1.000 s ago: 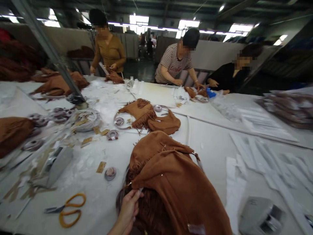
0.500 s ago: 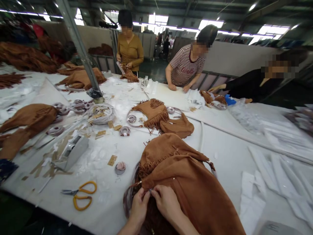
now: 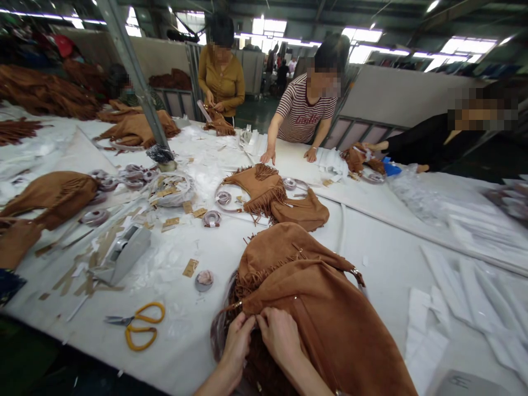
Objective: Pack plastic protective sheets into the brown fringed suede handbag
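Observation:
A large brown suede handbag [image 3: 330, 308] with fringe and gold-coloured strap hardware lies right in front of me, on top of another fringed brown bag [image 3: 276, 247]. My left hand [image 3: 237, 341] pinches the edge near the strap end at the bag's upper left corner. Close beside it, my right hand [image 3: 280, 333] has its fingers curled and pressed on the same edge. Whatever fine part lies between the fingertips is too small to make out. Yellow-handled scissors [image 3: 138, 324] rest on the table to the left, their blades pointing left.
A grey tape dispenser [image 3: 127, 253], paper tags [image 3: 190, 268] and rolled straps [image 3: 212, 218] lie left of the bags. Two more brown bags [image 3: 264, 187] sit beyond. A metal post [image 3: 134, 77] rises from the table. Several co-workers stand across it; a co-worker's hand [image 3: 18, 239] reaches in at left.
My hands stay at the bag's edge, with fingers slightly shifted. Across the table, the person in stripes has straightened and reached a hand toward the fringed bag. The view has shifted slightly.

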The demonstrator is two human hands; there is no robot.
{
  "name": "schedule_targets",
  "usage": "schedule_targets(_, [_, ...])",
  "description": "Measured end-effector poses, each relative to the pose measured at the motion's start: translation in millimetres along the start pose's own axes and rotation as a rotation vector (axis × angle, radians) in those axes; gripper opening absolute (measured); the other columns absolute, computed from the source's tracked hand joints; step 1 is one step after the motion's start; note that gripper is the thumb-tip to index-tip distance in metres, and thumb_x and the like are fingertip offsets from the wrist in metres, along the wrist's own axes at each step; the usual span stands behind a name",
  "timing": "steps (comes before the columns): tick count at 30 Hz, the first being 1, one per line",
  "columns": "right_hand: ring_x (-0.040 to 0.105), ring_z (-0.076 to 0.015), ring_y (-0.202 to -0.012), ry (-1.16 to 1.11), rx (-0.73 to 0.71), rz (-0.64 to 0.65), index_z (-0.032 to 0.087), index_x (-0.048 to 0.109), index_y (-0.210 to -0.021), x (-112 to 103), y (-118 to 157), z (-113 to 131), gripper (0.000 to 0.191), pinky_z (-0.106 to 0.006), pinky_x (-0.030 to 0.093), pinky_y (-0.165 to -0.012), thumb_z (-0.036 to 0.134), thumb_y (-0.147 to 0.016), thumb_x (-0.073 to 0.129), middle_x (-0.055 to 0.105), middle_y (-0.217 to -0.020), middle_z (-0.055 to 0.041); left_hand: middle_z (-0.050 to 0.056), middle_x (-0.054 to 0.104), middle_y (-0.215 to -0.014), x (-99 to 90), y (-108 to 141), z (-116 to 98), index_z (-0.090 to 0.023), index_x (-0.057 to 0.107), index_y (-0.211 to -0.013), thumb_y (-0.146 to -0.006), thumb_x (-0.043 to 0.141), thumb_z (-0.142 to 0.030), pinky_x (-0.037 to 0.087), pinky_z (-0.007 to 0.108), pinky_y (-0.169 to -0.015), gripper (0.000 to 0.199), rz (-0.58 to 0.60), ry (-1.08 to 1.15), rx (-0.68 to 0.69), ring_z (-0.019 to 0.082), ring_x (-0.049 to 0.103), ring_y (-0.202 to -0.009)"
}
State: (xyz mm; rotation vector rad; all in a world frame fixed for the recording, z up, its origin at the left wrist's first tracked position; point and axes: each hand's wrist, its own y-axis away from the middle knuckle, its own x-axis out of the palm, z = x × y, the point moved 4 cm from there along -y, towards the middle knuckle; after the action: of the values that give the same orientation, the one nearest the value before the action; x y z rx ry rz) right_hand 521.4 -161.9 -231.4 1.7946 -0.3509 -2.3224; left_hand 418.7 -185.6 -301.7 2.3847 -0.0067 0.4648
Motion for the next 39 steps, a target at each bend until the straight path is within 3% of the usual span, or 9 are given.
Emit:
schedule_targets(3, [0.064,-0.0196,-0.069,-0.073,0.0,-0.013,0.018,0.063,-0.071,2.3,2.4,-3.4,0.027,-0.026,0.035,-0.056,0.02,-0.086,0.04,0.07,-0.074,-0.0085,-0.007,0.051,-0.058,1.2,-3.6,8.2,-0.017,0.058,-0.085,-0.065,0.065,-0.034,0.01,0.015,-0.036,0.028,0.004,0.14,-0.159,0.001,0.026,-0.035])
schedule_targets(6, [0.063,-0.0184,-0.067,-0.234,-0.005,-0.017,0.019,0.062,-0.068,3.5,6.5,-7.3,0.026,-0.026,0.035,-0.056,0.015,-0.083,0.04,0.069,-0.072,-0.0068,-0.006,0.048,-0.053,2.7,-5.6,12.9,-0.014,0.054,-0.069,-0.067,0.057,-0.026,0.009,0.015,-0.034,0.013,0.027,0.292,-0.332,0.0,0.023,-0.032])
schedule_targets(13, [0.063,-0.0168,-0.065,-0.663,0.098,-0.101,0.02,0.058,-0.076,18.6,15.4,-19.3,0.013,-0.024,0.043,-0.061,0.018,-0.079,0.046,0.068,-0.067,-0.0015,-0.009,0.021,-0.033,5.0,-0.8,17.8,-0.014,0.049,-0.054,-0.073,0.046,-0.024,0.014,0.014,-0.03,0.022,0.218,0.394,-0.679,0.003,0.018,-0.026])
schedule_targets(16, [0.063,-0.0173,-0.062,-0.676,0.133,-0.138,0.021,0.054,-0.082,30.7,19.3,-20.3,0.01,-0.024,0.043,-0.06,0.022,-0.082,0.045,0.066,-0.065,-0.0009,-0.008,0.029,-0.035,3.3,-3.6,19.0,-0.013,0.05,-0.055,-0.073,0.046,-0.018,0.015,0.012,-0.031,0.019,0.14,0.404,-0.596,0.001,0.02,-0.026])
schedule_targets(22, [0.066,-0.0227,-0.085,-0.556,0.098,-0.188,0.019,0.056,-0.105,26.0,42.5,-30.1,0.028,-0.029,0.047,-0.074,0.026,-0.087,0.035,0.069,-0.092,-0.0099,-0.004,0.05,-0.049,0.3,-9.7,13.1,-0.012,0.054,-0.059,-0.064,0.061,-0.023,0.018,0.013,-0.033,0.014,-0.07,0.256,-0.173,0.0,0.028,-0.032])
schedule_targets(26, [0.066,-0.0237,-0.084,-0.769,0.178,-0.204,0.017,0.052,-0.117,19.1,53.0,-33.0,0.039,-0.034,0.05,-0.078,0.034,-0.086,0.037,0.068,-0.104,-0.012,-0.004,0.053,-0.053,-3.7,-9.2,11.2,-0.013,0.057,-0.065,-0.059,0.068,-0.032,0.02,0.015,-0.034,0.023,-0.103,0.128,-0.01,0.001,0.031,-0.034])
schedule_targets(34, [0.061,-0.0139,-0.06,-1.506,0.208,-0.099,0.019,0.041,-0.12,51.8,26.0,3.9,0.05,-0.023,0.047,-0.052,0.037,-0.076,0.059,0.067,-0.091,-0.0067,-0.003,0.058,-0.058,1.9,-4.4,3.2,-0.014,0.058,-0.079,-0.058,0.072,-0.032,0.027,0.016,-0.037,0.031,-0.043,0.1,0.082,0.005,0.041,-0.039])
schedule_targets(37, [0.049,-0.0063,-0.045,-1.728,0.232,-0.077,0.024,0.033,-0.124,55.8,26.1,11.8,0.062,-0.016,0.035,-0.041,0.035,-0.073,0.066,0.063,-0.078,0.0014,-0.008,0.052,-0.049,-0.1,-2.9,4.3,-0.017,0.054,-0.09,-0.062,0.074,-0.033,0.024,0.014,-0.034,0.038,-0.037,0.193,0.022,0.003,0.034,-0.032])
schedule_targets(39, [0.039,-0.0027,-0.039,-1.872,0.25,-0.063,0.026,0.032,-0.125,51.4,27.6,14.0,0.065,-0.013,0.028,-0.038,0.033,-0.072,0.069,0.058,-0.068,0.0066,-0.01,0.048,-0.048,-0.8,-2.6,7.9,-0.017,0.053,-0.089,-0.064,0.076,-0.031,0.025,0.013,-0.035,0.037,0.077,0.324,-0.086,0.002,0.034,-0.032])
